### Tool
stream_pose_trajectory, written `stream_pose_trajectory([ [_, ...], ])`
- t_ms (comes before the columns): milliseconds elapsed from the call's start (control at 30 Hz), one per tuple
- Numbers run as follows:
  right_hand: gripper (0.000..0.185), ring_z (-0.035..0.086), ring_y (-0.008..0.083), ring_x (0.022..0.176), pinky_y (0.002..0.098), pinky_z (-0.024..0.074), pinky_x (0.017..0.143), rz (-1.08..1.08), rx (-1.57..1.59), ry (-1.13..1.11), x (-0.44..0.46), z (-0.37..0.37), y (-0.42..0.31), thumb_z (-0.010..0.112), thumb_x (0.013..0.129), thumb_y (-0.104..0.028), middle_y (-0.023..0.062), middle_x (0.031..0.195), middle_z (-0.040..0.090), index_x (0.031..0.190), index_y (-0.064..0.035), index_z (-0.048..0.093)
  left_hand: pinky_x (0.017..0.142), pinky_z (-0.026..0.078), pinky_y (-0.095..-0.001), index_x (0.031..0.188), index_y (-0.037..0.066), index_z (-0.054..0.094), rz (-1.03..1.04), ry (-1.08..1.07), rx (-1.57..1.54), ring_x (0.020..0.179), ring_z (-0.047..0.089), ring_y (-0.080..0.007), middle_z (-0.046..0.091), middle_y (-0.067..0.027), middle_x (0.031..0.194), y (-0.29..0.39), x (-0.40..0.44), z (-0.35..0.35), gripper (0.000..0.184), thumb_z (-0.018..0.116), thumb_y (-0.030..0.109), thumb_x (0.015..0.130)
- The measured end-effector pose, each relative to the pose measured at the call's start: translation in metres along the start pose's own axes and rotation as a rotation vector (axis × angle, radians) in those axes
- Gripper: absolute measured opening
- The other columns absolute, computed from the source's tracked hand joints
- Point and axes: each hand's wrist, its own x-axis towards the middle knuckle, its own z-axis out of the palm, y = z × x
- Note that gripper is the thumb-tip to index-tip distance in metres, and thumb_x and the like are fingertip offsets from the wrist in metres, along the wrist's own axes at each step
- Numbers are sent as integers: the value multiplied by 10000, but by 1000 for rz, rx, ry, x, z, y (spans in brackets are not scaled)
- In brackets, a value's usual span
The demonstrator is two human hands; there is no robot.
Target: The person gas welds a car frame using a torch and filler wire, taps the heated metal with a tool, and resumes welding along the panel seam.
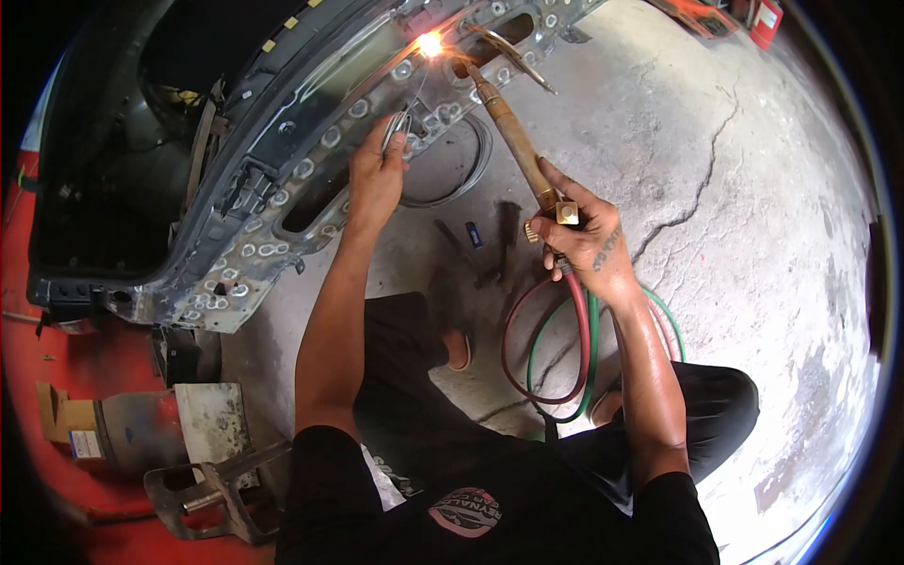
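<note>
My right hand [586, 240] grips a brass gas torch [513, 132] near its valve knobs. The torch's tip points up and left at a metal car body panel [325, 155], where a bright orange-white glow [430, 43] burns on the surface. Pinched in my left hand [379, 169] is a coil of thin grey wire [480, 155], its loops hanging to the right beside the panel. Ringed grey spot marks run along the panel's flange. A pair of locking pliers or a similar metal tool [518, 64] is attached at the panel's upper edge.
Red and green hoses [586, 353] loop down from the torch over the cracked concrete floor [744, 254]. A small blue item [474, 234] lies among dark tools on the floor. At lower left are a metal clamp-like part [212, 499], a grey cylinder [141, 428] and a cardboard box [66, 419].
</note>
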Motion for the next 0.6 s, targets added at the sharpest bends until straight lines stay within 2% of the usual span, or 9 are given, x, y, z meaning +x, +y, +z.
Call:
stream_pose_trajectory([
  [367, 675, 625, 92, 597, 257, 532, 515, -21, 8, -9, 0, 0, 0, 748, 981, -30, 17, 886, 666, 1608, -54, 499, 681, 518, -230, 1387, 77, 664, 19, 5, -31, 778, 605, -59, 709, -6, 996, -2, 2, 2, 319, 596, 247, 1124],
  [600, 682, 632, 102, 600, 261, 532, 507, -9, 45, -15, 1, -3, 2, 752, 978, -28, 36, 939, 681, 1608, -38, 492, 671, 517, -252, 1373, 59, 666, 34, 16, -57, 771, 614, -78, 706, -14, 972, -3, 3, 5, 317, 590, 242, 1125],
])
